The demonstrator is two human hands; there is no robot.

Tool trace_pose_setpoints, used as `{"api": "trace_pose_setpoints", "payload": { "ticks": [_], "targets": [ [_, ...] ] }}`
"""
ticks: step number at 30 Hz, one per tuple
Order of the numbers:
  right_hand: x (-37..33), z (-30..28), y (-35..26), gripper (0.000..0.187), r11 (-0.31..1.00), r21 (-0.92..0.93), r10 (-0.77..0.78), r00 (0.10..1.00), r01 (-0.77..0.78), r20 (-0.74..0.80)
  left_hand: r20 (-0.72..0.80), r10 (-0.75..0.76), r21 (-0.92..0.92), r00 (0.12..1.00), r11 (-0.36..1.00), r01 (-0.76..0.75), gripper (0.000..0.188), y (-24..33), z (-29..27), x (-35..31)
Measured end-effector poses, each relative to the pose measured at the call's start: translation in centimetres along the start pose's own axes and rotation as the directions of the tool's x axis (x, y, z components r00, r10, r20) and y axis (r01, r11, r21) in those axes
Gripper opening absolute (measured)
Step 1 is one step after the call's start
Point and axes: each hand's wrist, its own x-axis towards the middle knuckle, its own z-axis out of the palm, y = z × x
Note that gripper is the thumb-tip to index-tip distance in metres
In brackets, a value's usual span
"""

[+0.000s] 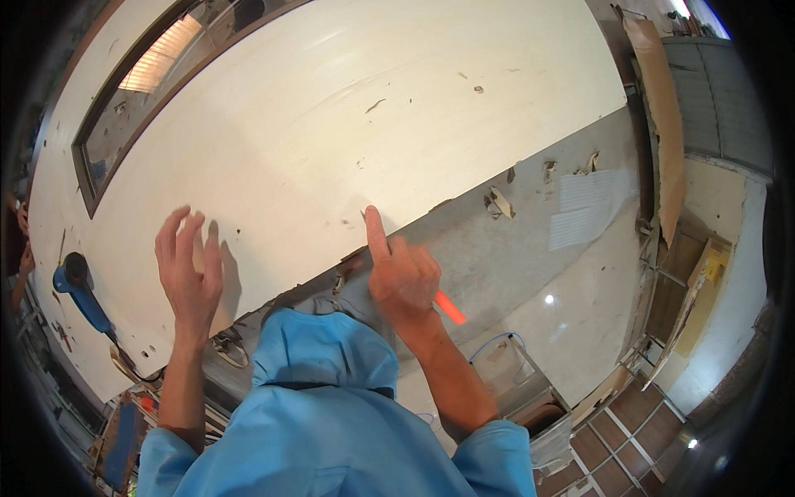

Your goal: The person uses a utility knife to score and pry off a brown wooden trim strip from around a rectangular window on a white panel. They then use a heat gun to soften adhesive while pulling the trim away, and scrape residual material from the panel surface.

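A large off-white panel (273,141), like a door leaf, lies in front of me. My right hand (402,277) is closed round an orange-handled tool (450,307), whose handle sticks out past the little-finger side. The index finger stretches forward along it, over the panel near its close edge. A small dark tip shows beside that fingertip, too small to make out well. My left hand (190,265) hovers at or just above the panel, fingers apart, holding nothing. Whether it touches the surface I cannot tell. Small dark scraps and marks dot the panel.
A blue heat gun (83,298) rests on the panel at left. Beyond it, another person's hand (22,219) shows. A dark-framed opening (87,178) is set in the panel. Torn scraps (499,203) and a white ribbed sheet (580,207) lie on the grey surface at right.
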Motion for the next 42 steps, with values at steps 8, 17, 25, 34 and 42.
{"api": "trace_pose_setpoints", "payload": {
  "ticks": [8,17,25,34,42],
  "targets": [
    [5.6,-2.3,12.3,0.062,0.972,-0.141,0.160,0.969,-0.188,-0.190,-0.107,0.123,0.208,0.987,0.973,-0.099,0.035,-5.4,1.1,7.4],
    [0.2,1.1,4.5,0.065,0.995,-0.069,0.057,0.970,-0.076,-0.235,-0.127,0.262,0.170,0.957,0.956,-0.239,0.036,-4.1,7.2,12.6],
    [3.2,-0.9,11.1,0.066,0.981,-0.158,0.070,0.964,-0.113,-0.257,-0.099,0.283,0.200,0.954,0.945,-0.260,0.037,-4.4,6.9,12.8],
    [0.0,0.7,5.0,0.068,0.986,-0.153,0.039,0.985,-0.065,-0.169,-0.081,0.270,0.223,0.960,0.943,-0.246,0.038,-4.8,7.3,12.7],
    [4.3,0.0,9.6,0.066,0.986,-0.118,0.079,0.961,-0.114,-0.264,-0.094,0.299,0.218,0.949,0.937,-0.274,0.038,-4.8,7.1,12.9]
  ]
}}
